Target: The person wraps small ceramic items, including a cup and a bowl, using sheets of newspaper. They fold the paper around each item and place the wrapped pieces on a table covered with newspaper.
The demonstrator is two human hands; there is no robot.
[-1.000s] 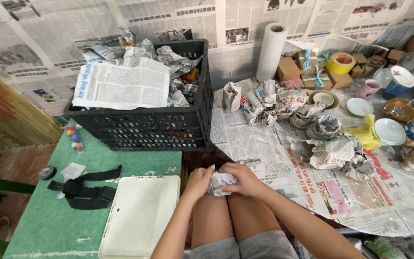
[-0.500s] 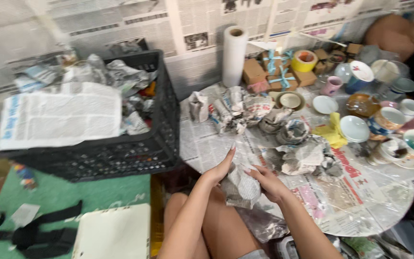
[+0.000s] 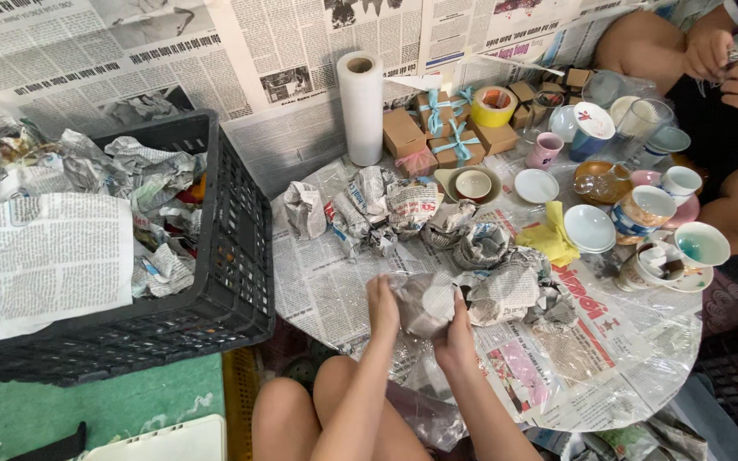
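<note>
Both hands meet over the low round table [image 3: 642, 376], just in front of the person's bare knees, with a paper-wrapped bundle [image 3: 424, 300] squeezed between them. Her left hand [image 3: 382, 306] curls against the bundle's left side, fingers wrapped up and over it; the right hand [image 3: 457, 333] cups it from below and to the right, thumb on top. Neither hand is spread wide; both are closed on the bundle, which sits near the table's front edge, held just above the newspaper covering.

Behind the bundle, toward the wall, lie more crumpled newspaper bundles [image 3: 377, 205]. Farther back on the table stands a white paper roll [image 3: 361, 107], upright against the papered wall. To the right of the roll sit small brown cardboard boxes [image 3: 442, 137], some tied with turquoise ribbon, and a yellow tape roll [image 3: 494, 106] just beyond them. On the table's right side are cups and bowls [image 3: 642, 209], with a yellow cloth [image 3: 548, 239] among them. Left of the table stands a black plastic crate [image 3: 232, 256] stuffed with newspaper. At the far right corner another person's hands [image 3: 732, 64] are closed on something small.
</note>
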